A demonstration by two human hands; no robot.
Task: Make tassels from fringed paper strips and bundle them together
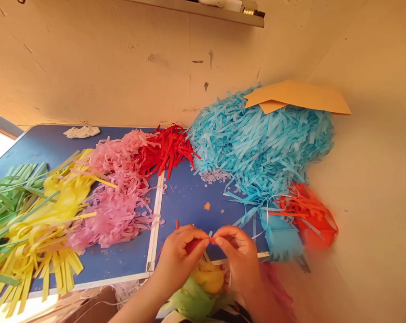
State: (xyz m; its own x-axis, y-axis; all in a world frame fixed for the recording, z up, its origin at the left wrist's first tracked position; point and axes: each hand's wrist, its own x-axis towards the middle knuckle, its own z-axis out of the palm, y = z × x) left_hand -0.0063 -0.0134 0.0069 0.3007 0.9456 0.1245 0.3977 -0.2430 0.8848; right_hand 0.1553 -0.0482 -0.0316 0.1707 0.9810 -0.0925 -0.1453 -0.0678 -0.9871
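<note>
My left hand [187,246] and my right hand [236,247] meet fingertip to fingertip above the front edge of the blue table. Pinched between both thumbs and forefingers is a small twist of red tissue paper [212,240]; more red paper shows inside the left palm, mostly hidden by the fingers. Below the hands, yellow tissue fringe [209,277] and green tissue fringe [192,296] hang near my lap. A few thin red strips stick out behind the left hand.
On the blue table [186,193] lie green [7,197], yellow [61,197], pink [115,197] and red fringe bundles [172,146]. A large light-blue heap [257,143] carries a tan card sheet [300,96]. Orange-red fringe [311,220] lies at right. A shelf [203,10] juts from the wall.
</note>
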